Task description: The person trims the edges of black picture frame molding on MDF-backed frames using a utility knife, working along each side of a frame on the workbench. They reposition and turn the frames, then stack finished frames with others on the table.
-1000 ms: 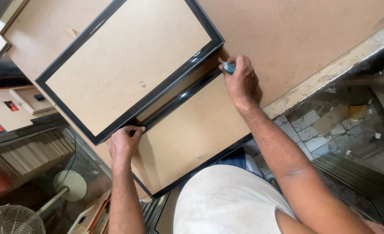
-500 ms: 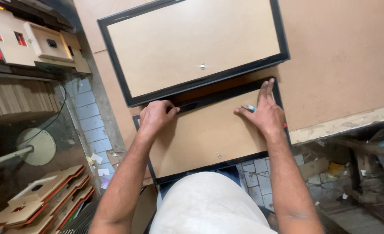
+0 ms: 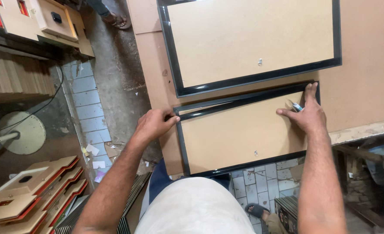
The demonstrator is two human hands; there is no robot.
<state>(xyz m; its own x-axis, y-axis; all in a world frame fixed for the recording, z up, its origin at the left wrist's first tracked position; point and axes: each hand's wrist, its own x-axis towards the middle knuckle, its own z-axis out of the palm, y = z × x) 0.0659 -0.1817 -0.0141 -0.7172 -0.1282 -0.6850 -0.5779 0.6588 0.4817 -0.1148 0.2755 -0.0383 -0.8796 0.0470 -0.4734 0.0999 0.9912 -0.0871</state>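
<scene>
I see the left hand [image 3: 154,123] gripping the near frame [image 3: 244,130] at its left corner to steady it, while the right hand [image 3: 307,113], pinching a small tool [image 3: 296,106], presses the right corner

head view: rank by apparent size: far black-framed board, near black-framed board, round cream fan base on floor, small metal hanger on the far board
1. Far black-framed brown backing board, cut off at the top edge.
2. Near black-framed brown backing board, gripped by the left hand and right hand; close to the first, so the ranking is unsure.
3. Round cream fan base.
4. Small metal hanger.
</scene>
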